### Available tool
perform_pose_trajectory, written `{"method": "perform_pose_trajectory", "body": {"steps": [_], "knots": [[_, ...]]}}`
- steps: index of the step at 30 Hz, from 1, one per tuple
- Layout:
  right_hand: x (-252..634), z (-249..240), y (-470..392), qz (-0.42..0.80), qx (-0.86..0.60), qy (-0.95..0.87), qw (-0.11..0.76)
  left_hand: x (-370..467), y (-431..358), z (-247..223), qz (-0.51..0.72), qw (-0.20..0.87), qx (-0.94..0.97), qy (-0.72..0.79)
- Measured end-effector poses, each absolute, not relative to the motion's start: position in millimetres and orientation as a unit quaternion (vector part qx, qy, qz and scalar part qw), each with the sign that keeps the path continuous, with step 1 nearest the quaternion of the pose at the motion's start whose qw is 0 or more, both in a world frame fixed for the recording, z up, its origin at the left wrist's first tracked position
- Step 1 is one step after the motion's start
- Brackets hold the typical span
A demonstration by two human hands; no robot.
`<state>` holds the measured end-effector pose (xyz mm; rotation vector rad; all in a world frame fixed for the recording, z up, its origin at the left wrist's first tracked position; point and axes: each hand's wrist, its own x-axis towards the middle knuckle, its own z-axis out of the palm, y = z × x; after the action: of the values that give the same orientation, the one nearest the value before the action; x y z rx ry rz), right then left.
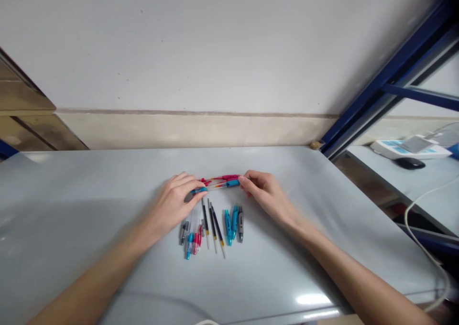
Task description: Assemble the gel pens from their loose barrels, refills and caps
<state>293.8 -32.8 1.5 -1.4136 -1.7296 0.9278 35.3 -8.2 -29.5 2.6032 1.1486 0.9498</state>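
A blue pen is stretched between my two hands, a thin stretch with clear and reddish parts showing between its blue ends. My left hand pinches the left end. At the right end my right hand closes its thumb and fingers. Just behind lie red pen parts, partly hidden by the hands. Nearer to me are clear pen barrels with coloured tips, several dark ink refills, two blue pen pieces and a grey one, side by side.
The grey tabletop meets a wall at the back. A blue metal frame rises at the right. Past it, another surface holds a black mouse, a white device and a pale cable.
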Motion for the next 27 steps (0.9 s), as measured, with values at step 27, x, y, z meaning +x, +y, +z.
{"method": "perform_pose_trajectory", "body": {"steps": [27], "knots": [[303.0, -12.9, -27.0, 0.195, -0.565, -0.749, 0.285, 33.9, -9.9, -27.9, 0.266, 0.071, 0.869, 0.412]]}}
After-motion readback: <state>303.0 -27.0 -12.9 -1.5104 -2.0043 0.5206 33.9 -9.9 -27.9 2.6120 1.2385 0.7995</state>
